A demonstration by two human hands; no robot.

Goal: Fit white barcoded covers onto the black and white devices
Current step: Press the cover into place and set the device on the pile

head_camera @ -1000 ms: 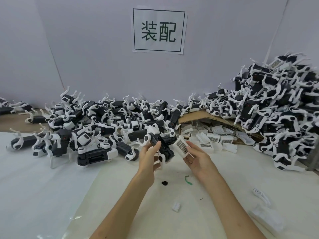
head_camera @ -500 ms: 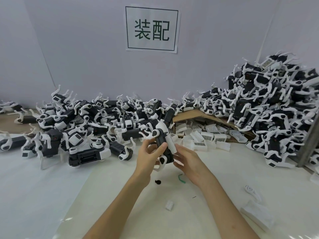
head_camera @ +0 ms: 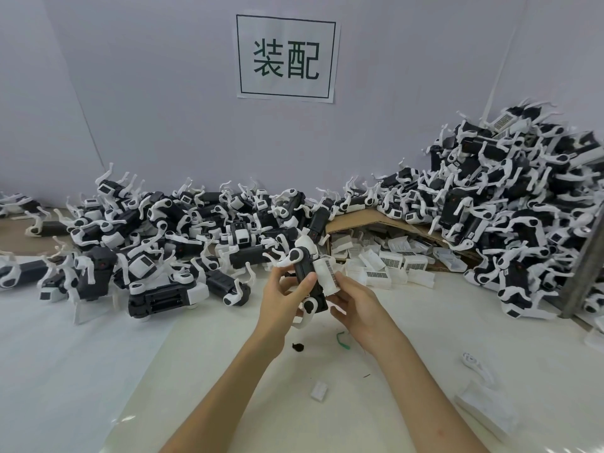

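Note:
Above the table's middle, my left hand (head_camera: 283, 297) grips a black and white device (head_camera: 305, 271) with white legs, held nearly upright. My right hand (head_camera: 356, 304) holds a white barcoded cover (head_camera: 327, 277) against the device's right side, fingers curled around it. The barcode strip faces up and right. More white barcoded covers (head_camera: 392, 261) lie heaped in front of a cardboard flap (head_camera: 359, 220) just behind my hands.
A long heap of black and white devices (head_camera: 163, 240) fills the back left. A taller pile of devices (head_camera: 506, 210) rises at the right. A black scrap (head_camera: 298, 347), a green bit (head_camera: 342, 340), a small white piece (head_camera: 319, 390) and clear bags (head_camera: 483, 403) lie on the white table.
My right hand brought the barcoded cover from beside the device onto its right side. My left hand turned the device more upright.

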